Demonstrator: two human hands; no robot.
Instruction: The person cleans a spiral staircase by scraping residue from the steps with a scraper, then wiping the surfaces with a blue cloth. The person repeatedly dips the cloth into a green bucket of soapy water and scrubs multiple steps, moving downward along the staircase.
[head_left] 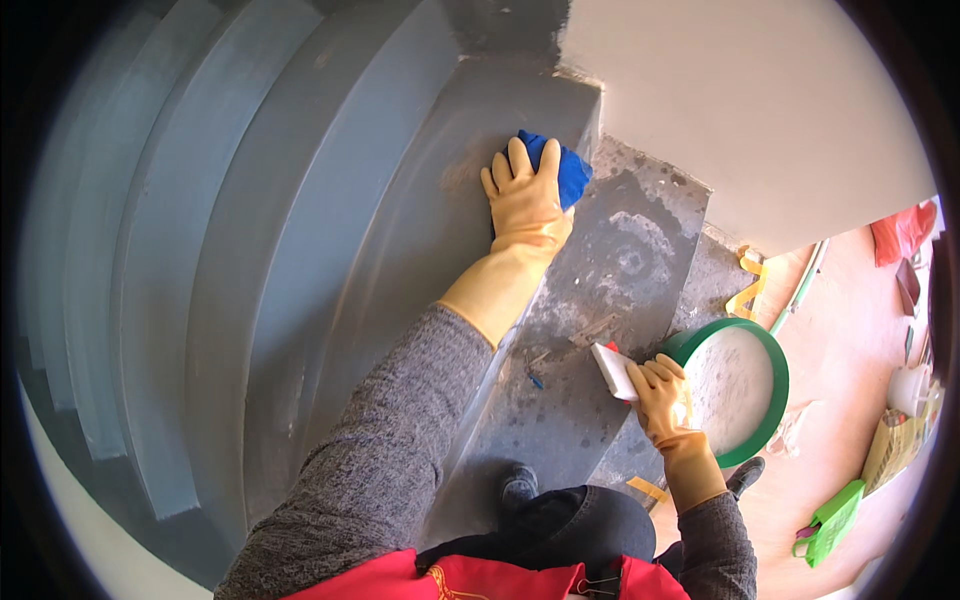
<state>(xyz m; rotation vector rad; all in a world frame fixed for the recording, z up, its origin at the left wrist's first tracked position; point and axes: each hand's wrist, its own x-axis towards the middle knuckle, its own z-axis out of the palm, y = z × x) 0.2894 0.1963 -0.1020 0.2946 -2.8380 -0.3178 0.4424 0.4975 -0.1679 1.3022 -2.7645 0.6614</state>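
My left hand (527,205), in a yellow rubber glove, reaches forward and presses a bunched blue cloth (572,180) onto a grey stair step (470,130). Its fingers lie over the cloth, which sticks out beyond them. My right hand (662,400), gloved the same way, grips a flat white block (613,371) with a bit of red at its edge. It is beside a round tub with a green rim (780,390), filled with whitish, foamy-looking liquid. Below my left hand, the lower step (610,260) has pale smears and dark wet spots.
Grey steps (300,200) curve away to the left. A pale wall (740,110) bounds the far right. Yellow tape strips (745,290), a green-and-white pole (800,285), a red bag (903,234) and a green bag (832,524) lie at right. My shoe (519,486) stands on a lower step.
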